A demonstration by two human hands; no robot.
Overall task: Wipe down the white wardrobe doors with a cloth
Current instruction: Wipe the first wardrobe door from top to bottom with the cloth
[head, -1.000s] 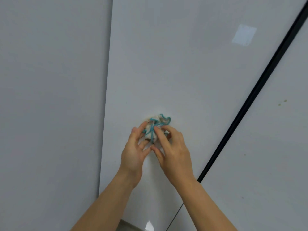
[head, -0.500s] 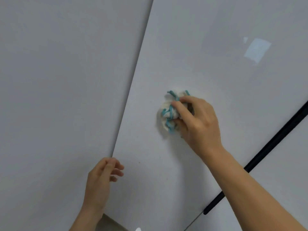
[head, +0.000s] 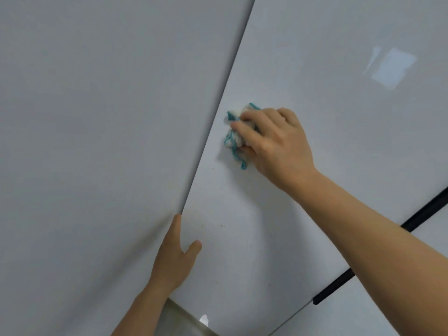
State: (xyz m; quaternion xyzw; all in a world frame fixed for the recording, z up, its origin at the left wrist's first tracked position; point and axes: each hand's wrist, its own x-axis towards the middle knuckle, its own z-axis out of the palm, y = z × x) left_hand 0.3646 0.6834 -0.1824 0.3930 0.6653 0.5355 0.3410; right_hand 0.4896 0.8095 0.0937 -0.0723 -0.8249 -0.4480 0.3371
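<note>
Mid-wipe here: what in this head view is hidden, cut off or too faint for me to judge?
- Left hand: fingers beyond the door edge are hidden; only thumb and hand's back show.
- Cloth: bunched under the right hand, so its size and contact face are hidden.
- Black handle: crossed by the right forearm, upper end cut off at the frame's right edge.
- Small specks on the door: too tiny to identify.
- Door's top and bottom: outside the frame.
</note>
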